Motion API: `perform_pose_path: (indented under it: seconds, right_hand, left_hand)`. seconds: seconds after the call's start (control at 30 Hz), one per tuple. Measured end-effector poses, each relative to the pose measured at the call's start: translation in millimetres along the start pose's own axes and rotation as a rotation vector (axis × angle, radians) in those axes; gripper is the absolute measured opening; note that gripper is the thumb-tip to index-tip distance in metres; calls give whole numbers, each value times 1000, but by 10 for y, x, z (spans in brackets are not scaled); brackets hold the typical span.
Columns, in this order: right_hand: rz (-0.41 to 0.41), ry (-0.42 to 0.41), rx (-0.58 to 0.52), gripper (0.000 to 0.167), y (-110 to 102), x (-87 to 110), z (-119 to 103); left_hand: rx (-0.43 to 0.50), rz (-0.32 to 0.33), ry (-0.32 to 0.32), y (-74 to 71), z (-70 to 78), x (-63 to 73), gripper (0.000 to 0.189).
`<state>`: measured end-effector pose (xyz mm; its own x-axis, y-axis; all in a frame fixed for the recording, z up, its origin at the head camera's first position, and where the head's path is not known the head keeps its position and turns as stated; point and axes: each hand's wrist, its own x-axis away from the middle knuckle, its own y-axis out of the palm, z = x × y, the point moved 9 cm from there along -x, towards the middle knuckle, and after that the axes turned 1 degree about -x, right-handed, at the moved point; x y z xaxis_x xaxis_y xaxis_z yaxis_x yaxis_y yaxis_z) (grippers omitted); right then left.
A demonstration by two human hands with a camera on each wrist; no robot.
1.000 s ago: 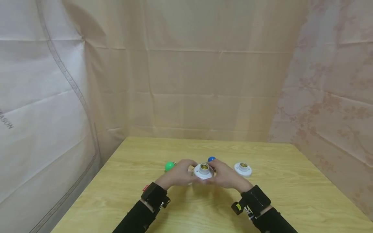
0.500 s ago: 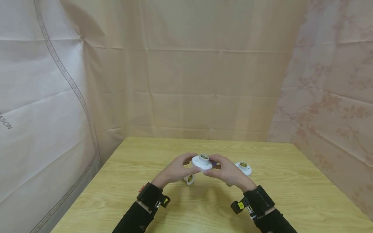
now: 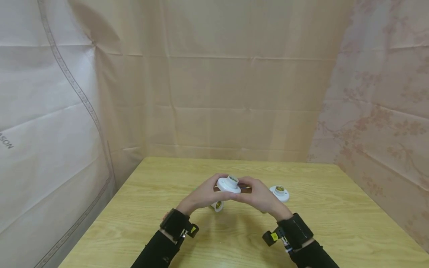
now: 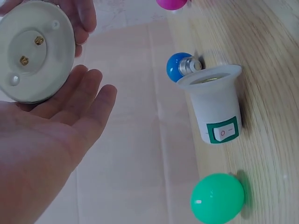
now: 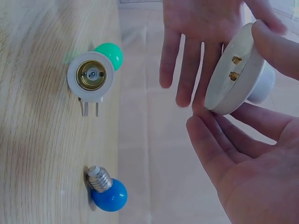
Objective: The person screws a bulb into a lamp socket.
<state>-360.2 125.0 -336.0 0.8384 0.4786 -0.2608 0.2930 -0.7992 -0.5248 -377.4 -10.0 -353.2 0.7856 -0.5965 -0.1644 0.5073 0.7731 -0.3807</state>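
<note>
Above the table, both hands hold a white round lamp holder [image 3: 229,184] by its rim, its socket mouth tilted up and to the right. The left hand [image 3: 203,194] grips its left side between thumb and fingers. On the other side the right hand [image 3: 259,195] holds the edge, thumb over it and fingers beneath, as the right wrist view shows. Two brass screws stud the pale underside [image 4: 28,65]. Below the hands lies a white plug-in lamp socket [image 4: 217,105] with a rocker switch. A blue bulb [image 5: 110,195] and a green bulb [image 4: 217,198] lie near it.
A second round lamp holder [image 3: 279,193] sits on the wooden table [image 3: 318,230], right of the right hand. Part of a pink bulb [image 4: 172,3] shows at the top of the left wrist view. Cloth [image 3: 221,89] hangs behind and at both sides.
Both hands have lifted the lamp holder and shifted it slightly left, tilting it. The plug-in socket has come into view below the left hand; the green and blue bulbs are now hidden in the head view.
</note>
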Motion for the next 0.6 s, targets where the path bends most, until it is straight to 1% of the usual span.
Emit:
perform_pose_path:
  seconds: [0.1,0.33,0.47,0.6]
  right_hand:
    - [-14,-12,8,53,3,4,5]
    - [-93,-33,-32,37,44,31,-10]
    - [-111,-27,-32,36,56,36,6]
    - [-108,-21,-10,38,47,43,-6]
  left_hand:
    - [-19,5,-15,17,-19,-22,87]
    - [-12,-14,2,47,-33,-40,85]
    - [-20,-19,5,45,-46,-37,83]
    - [-43,-4,-19,36,-50,-31,82]
